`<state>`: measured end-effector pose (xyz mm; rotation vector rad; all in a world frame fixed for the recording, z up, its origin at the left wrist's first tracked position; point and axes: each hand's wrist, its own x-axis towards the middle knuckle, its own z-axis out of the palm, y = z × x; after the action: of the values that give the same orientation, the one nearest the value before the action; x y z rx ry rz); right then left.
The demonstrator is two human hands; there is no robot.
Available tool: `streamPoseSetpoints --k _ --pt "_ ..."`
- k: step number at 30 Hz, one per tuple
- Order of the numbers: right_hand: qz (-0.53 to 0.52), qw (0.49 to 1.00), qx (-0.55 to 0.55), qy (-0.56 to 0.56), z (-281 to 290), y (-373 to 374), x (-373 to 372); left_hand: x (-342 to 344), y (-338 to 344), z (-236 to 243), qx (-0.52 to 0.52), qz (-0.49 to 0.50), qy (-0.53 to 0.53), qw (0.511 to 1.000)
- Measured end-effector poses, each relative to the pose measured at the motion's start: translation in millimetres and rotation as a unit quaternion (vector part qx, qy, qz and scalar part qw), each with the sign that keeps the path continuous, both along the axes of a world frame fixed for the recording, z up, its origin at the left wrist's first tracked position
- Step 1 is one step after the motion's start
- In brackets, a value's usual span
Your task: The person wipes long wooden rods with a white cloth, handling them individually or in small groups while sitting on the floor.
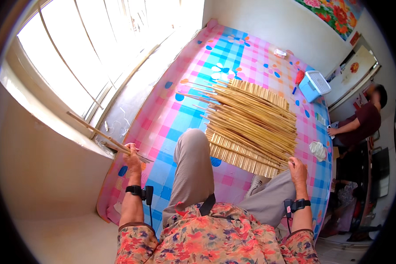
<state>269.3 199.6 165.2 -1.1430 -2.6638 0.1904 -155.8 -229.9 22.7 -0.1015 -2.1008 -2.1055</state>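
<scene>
A layer of long straw-coloured stalks [251,121] lies across a ribbed mat [242,156] of similar stalks, in front of my bent knees. My left hand [133,159] is closed around a few thin stalks [102,134] held off to the left, beside the window ledge. At the near right corner of the pile, my right hand [298,170] is closed, with fingertips pinched at the end of a stalk. Its fingers partly hide what they grip.
Everything rests on a bed with a pink and blue checked cover [163,136]. A barred window and ledge [119,105] run along the left. To the right are a blue lidded box [310,90], a white crumpled cloth [317,151] and a person [363,121] beside the bed.
</scene>
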Motion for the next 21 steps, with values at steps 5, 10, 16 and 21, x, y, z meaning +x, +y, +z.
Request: streamPoseSetpoints --k 5,10,16,21 --pt "-0.024 0.999 -0.022 0.011 -6.9 3.3 -0.8 -17.7 23.5 122.9 0.047 -0.062 0.117 0.99" --pt "0.016 0.982 -0.112 0.153 0.9 -8.8 -20.3 23.6 66.5 251.6 0.231 -0.224 0.164 0.933" --pt "0.304 0.907 0.072 0.283 114.1 -104.5 -96.7 104.6 139.9 296.5 0.295 -0.393 0.052 0.869" --pt "0.297 0.935 -0.016 0.19 75.0 -138.1 -116.2 170.3 188.4 277.4 0.319 -0.5 -0.13 0.794"
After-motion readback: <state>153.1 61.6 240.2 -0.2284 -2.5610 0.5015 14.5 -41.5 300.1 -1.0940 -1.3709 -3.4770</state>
